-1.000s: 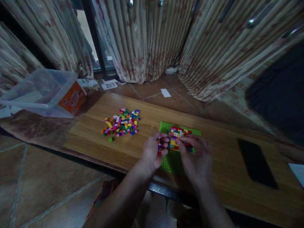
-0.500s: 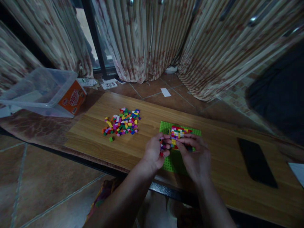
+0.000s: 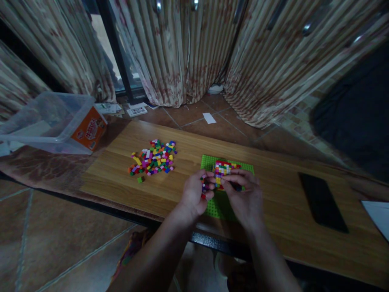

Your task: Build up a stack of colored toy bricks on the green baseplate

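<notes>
Several small toy bricks [image 3: 204, 187] in dark and red colours lie in the curled fingers of my left hand [image 3: 192, 192]. Just right of it stands a multicoloured brick build [image 3: 223, 168] on a green studded baseplate [image 3: 216, 206]. My right hand [image 3: 247, 198] reaches over the build's near right side. Its thumb and forefinger are drawn together at the build's front, by the yellow bricks. Whether a loose brick sits between those fingertips is hidden. Both hands cover part of the build and baseplate.
A loose heap of coloured bricks [image 3: 156, 159] lies left on the wooden board [image 3: 115, 178], with one green brick [image 3: 140, 179] apart. A clear plastic bin [image 3: 57, 140] stands far left. A black flat phone-like slab [image 3: 322, 202] and white paper [image 3: 375, 215] lie right.
The whole view has shifted slightly, so everything on the board appears a little further left. Both hands keep nearly the same pose at the build.
</notes>
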The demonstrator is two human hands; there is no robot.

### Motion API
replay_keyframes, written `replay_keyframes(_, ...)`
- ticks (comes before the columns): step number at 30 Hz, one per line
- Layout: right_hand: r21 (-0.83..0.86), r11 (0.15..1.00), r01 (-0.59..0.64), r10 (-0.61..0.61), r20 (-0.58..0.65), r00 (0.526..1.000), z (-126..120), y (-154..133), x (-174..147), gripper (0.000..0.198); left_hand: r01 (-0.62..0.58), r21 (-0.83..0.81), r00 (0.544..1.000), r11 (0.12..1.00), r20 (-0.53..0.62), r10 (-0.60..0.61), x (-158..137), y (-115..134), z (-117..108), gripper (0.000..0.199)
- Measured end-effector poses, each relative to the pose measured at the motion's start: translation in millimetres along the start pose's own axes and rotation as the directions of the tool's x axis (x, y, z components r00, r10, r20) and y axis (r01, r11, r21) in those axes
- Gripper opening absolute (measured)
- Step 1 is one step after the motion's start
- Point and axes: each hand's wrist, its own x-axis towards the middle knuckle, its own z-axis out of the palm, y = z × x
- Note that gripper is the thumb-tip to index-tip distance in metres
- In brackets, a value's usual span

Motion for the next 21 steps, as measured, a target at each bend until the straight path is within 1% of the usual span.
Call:
replay_keyframes(3,-0.016,1.0,0.007,-0.007,0.015,1.0,-0.6,-0.1,0.5,0.01,0.001,-0.058,0.999,0.998,0.05,0.002,-1.4,8.3,-1.4,0.02)
replay_keyframes(6,-0.019,0.999,0.04,-0.04,-0.013,0.999,-3.7,-6.5,-0.9,0.009,-0.034,-0.168,0.99,0.985,0.132,0.057,-4.7,18.3,-1.1,0.023)
replay_keyframes(9,0.016,0.991,0.131,-0.129,-0.079,0.988,-9.7,-21.1,-4.7,0.008,-0.068,-0.24,0.973,0.968,0.2,0.118,-8.0,23.0,0.7,0.026)
replay_keyframes(10,0.046,0.985,0.167,-0.163,-0.067,0.984,-11.5,-27.0,-6.4,0.008,-0.078,-0.249,0.969,0.965,0.209,0.132,-8.8,23.0,1.3,0.026)
replay_keyframes(12,0.149,0.966,0.212,-0.22,0.038,0.975,-13.6,-38.2,-9.9,0.01,-0.084,-0.255,0.965,0.963,0.221,0.143,-10.0,21.7,2.5,0.027)
replay_keyframes(15,0.276,0.94,0.199,-0.259,0.203,0.944,-11.3,-49.4,-14.8,0.011,-0.081,-0.252,0.958,0.964,0.246,0.145,-11.4,18.9,3.6,0.028)
replay_keyframes(17,0.277,0.946,0.169,-0.24,0.245,0.939,-7.6,-52.8,-17.2,0.009,-0.086,-0.247,0.951,0.965,0.27,0.154,-12.2,17.4,3.8,0.028)
replay_keyframes(21,0.219,0.97,0.107,-0.168,0.28,0.945,-2.1,-55.4,-19.2,0.007,-0.122,-0.224,0.943,0.967,0.278,0.183,-12.6,15.1,3.3,0.029)
